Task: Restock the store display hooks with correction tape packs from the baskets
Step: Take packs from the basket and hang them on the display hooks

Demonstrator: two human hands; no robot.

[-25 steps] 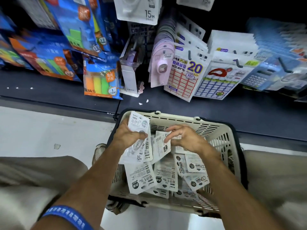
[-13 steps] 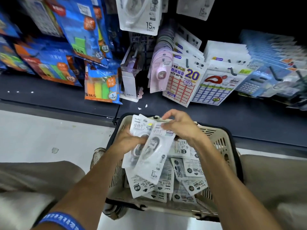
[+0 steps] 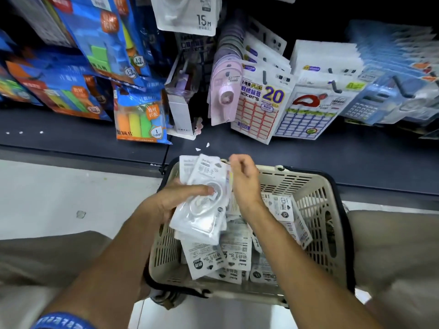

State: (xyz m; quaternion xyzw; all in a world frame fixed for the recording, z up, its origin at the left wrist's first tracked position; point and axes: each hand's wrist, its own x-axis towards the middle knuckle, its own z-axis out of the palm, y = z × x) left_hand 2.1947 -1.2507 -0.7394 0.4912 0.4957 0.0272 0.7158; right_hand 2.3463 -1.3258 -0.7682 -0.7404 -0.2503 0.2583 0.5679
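I see the L hand (image 3: 171, 200) gripping a stack of tape packs (image 3: 202, 205) just above the basket (image 3: 316, 195), thumb pressed flat across the top pack's blister, fingers curled under. R hand (image 3: 244, 184) is at the stack's right edge, fingers bent toward the packs' top corner; can't tell if it pinches one or only touches. More loose packs (image 3: 235, 252) lie in a heap inside the basket, mostly printed-back up. Basket sits on the floor (image 3: 71, 191), its far rim against the shelf base (image 3: 308, 157). Beyond the basket hang sticker sheets (image 3: 259, 108), pink tape packs (image 3: 223, 96) and blue packs (image 3: 140, 119); a white 15m pack (image 3: 187, 15) hangs higher, directly above the basket. Blue wristband (image 3: 61, 320) on the L arm, near side of the basket.
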